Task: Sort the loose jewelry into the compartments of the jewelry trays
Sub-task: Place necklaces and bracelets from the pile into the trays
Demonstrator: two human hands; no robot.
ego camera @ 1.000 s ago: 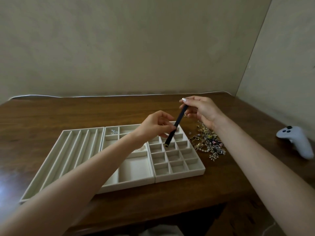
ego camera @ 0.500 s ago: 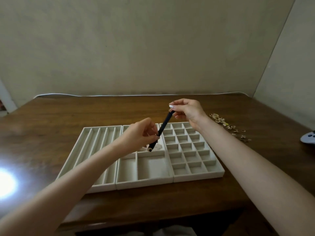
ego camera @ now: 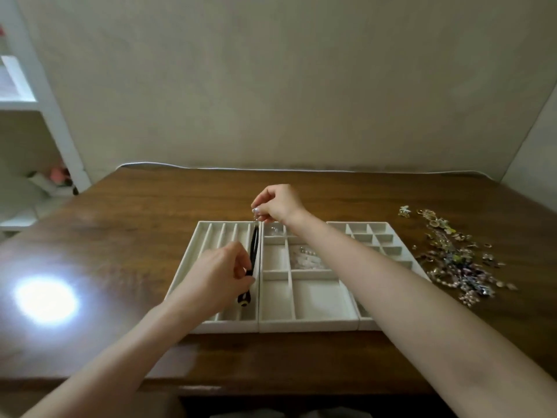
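Observation:
A black cord necklace [ego camera: 254, 251] is stretched lengthwise over the rightmost long slot of the left tray [ego camera: 208, 233]. My right hand [ego camera: 278, 205] pinches its far clasp end above the tray's back rim. My left hand [ego camera: 221, 270] pinches it near the dark pendant [ego camera: 244, 300] at the near end. The middle tray [ego camera: 307, 322] holds a few small pale pieces in its far compartments. My right forearm covers much of the right grid tray [ego camera: 385, 236]. Loose jewelry [ego camera: 455, 260] lies heaped on the table to the right.
The trays sit side by side on a brown wooden table [ego camera: 150, 221] against a beige wall. A bright light glare [ego camera: 45, 300] lies on the table's left. A white shelf [ego camera: 18, 95] stands at the far left.
Both hands carried the black necklace leftward from above the middle and grid trays to the left tray's rightmost slot and lowered it. The view swung left; the white controller left the frame.

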